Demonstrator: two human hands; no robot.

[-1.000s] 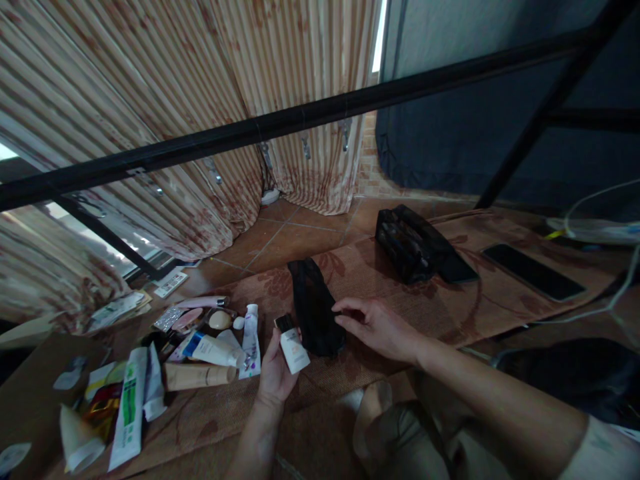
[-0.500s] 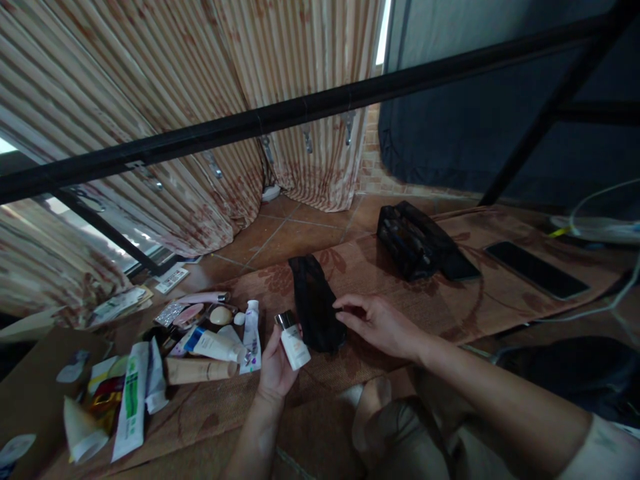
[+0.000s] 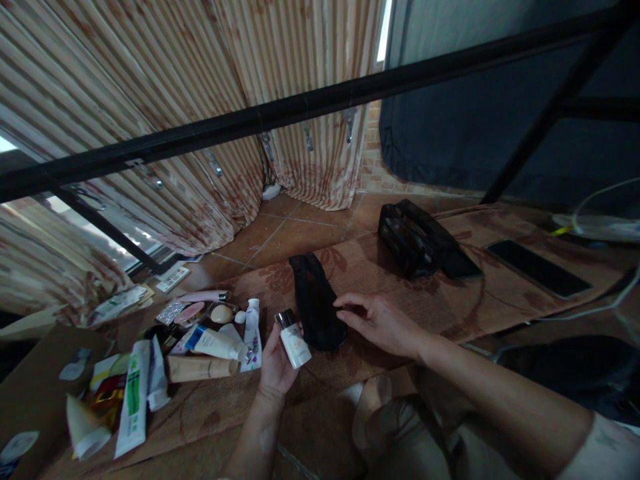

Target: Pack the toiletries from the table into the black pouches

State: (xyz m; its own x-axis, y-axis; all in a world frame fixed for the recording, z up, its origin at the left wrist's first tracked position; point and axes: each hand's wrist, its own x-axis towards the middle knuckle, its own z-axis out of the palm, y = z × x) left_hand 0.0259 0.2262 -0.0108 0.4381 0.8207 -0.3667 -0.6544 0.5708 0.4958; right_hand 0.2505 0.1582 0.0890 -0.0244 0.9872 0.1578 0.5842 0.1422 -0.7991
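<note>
My left hand [image 3: 277, 373] is closed around a small white bottle [image 3: 296, 347] with a shiny dark cap, tilted with the cap up and to the left. Just beyond the bottle, a black mesh pouch [image 3: 315, 303] lies on the patterned cloth. The thumb and fingertips of my right hand [image 3: 373, 323] pinch that pouch at its right edge. Left of the bottle lie a white tube with purple marks [image 3: 253, 337], a white tube with a blue band [image 3: 215, 342] and a beige tube [image 3: 200, 368].
More cosmetics spread leftward, including a white-and-green tube [image 3: 134, 400] and a cream cone-shaped tube [image 3: 85, 430], beside a cardboard box [image 3: 40, 393]. A second black mesh bag [image 3: 420, 240] and a phone [image 3: 537, 269] lie to the right. A dark metal bar [image 3: 300, 110] crosses above the cloth.
Almost nothing differs. The view has shifted very slightly; both hands keep their places, with the bottle still in my left hand.
</note>
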